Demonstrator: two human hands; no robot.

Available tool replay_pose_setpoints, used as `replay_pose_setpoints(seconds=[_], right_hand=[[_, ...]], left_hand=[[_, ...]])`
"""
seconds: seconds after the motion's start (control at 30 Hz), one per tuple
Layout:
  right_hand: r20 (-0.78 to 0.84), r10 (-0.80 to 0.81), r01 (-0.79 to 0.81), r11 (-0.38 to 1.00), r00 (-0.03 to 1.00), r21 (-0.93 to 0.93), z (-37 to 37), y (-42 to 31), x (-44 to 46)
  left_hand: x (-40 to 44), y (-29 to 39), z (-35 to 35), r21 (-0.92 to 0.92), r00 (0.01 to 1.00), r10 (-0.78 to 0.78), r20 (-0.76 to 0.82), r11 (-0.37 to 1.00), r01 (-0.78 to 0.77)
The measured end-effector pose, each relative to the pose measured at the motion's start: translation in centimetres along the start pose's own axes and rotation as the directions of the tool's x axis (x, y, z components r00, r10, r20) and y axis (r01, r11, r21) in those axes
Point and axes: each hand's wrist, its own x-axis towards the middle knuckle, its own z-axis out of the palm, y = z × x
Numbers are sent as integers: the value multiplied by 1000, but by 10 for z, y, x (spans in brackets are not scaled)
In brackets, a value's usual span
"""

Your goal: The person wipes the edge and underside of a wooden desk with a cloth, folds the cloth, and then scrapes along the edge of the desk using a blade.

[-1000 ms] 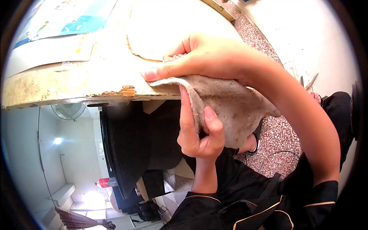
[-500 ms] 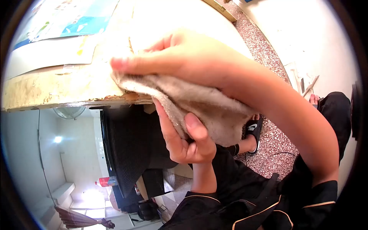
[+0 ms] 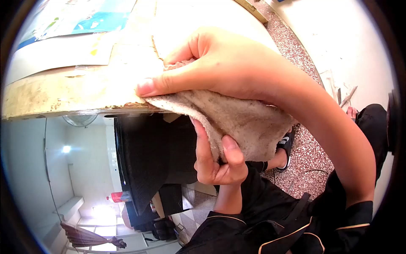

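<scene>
A stained, greyish-white rag (image 3: 249, 122) hangs over the worn edge of a pale table (image 3: 55, 95). My right hand (image 3: 203, 67) grips its upper part at the tabletop, thumb stretched along the rag near the table's edge and the other fingers curled, partly hidden. Lower down, below the edge, my left hand (image 3: 222, 165) pinches the hanging part between thumb and fingers. Folds of cloth lie between the two hands, and some left fingertips are hidden behind it.
Papers with blue print (image 3: 99, 23) lie on the table at upper left. Beneath the edge is a dark fabric-covered surface (image 3: 156, 152), with a red-capped bottle (image 3: 118, 197) beyond it. A slippered foot (image 3: 285, 150) rests on the speckled floor (image 3: 308, 148).
My right hand has moved right and closer to the table's edge, carrying the rag with it. My left hand has shifted slightly right, still pinching the cloth. The view has moved a little.
</scene>
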Motion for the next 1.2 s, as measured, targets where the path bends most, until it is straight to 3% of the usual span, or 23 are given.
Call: replay_pose_setpoints(seconds=[0.07,0.27,0.33,0.37,0.43,0.5,0.57,0.67,0.77,0.83,0.9,1.1,1.13,1.2], right_hand=[[-18,-24,24,1000,1000,17,2,-3,0],[-108,-1,20,984,994,177,17,-1,1],[-220,-126,202,908,967,368,23,4,1],[-224,-127,204,908,966,366,21,7,-1],[-113,48,0,920,992,393,11,13,-6],[-51,50,-32,952,997,305,-5,19,-12],[-6,21,-21,995,1000,98,-9,20,-12],[-19,33,-31,998,999,63,-7,17,-8],[-15,33,-32,998,999,54,-3,10,-3],[-24,21,-19,998,999,62,3,6,3],[-149,-101,103,995,984,8,9,3,7],[-197,-132,152,984,972,93,14,6,10],[-204,-129,151,984,970,93,13,8,9],[-172,-92,138,950,981,279,10,12,6]], left_hand=[[5,-1,-1,9,995,98,-13,995,-98],[11,10,11,16,998,39,-43,999,-39],[15,11,20,-22,998,55,-40,998,-56],[17,11,21,-51,997,71,-42,996,-73],[16,5,23,-65,990,132,54,990,-128],[10,7,27,5,982,138,131,990,-140],[7,6,26,30,978,143,155,988,-150],[5,4,21,13,983,102,151,994,-106],[5,4,16,72,981,156,115,984,-165],[6,5,9,25,993,62,103,998,-65],[9,5,4,12,996,22,90,1000,-23],[22,8,10,127,991,100,93,986,-111],[25,8,13,65,988,135,73,988,-139],[24,10,17,1,985,163,53,987,-164]])
